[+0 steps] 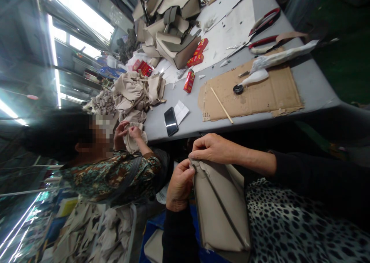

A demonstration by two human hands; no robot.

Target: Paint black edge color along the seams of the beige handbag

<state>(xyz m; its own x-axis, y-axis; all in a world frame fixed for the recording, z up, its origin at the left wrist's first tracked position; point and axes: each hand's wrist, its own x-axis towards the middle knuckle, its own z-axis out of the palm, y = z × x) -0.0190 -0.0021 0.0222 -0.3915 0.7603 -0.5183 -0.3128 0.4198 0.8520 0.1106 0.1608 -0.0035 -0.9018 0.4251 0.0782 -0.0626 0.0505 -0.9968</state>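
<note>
A beige bag (221,209) with a dark line running down its face hangs over my lap, its upper end between my two hands. My left hand (180,184) pinches the bag's top corner from the left, thumb and fingers closed on it. From the right, my right hand (212,149) holds the same end, its fingers curled and its fingertips close to those of my left hand. The small part between the fingertips is too hidden to make out.
On the grey table (185,125) lie a phone (171,121), cardboard (260,97) with a stick and white bottle, scissors (245,43), red boxes (189,81) and beige bags (176,43). A person (110,178) at left handles beige material. A blue container (147,232) stands below.
</note>
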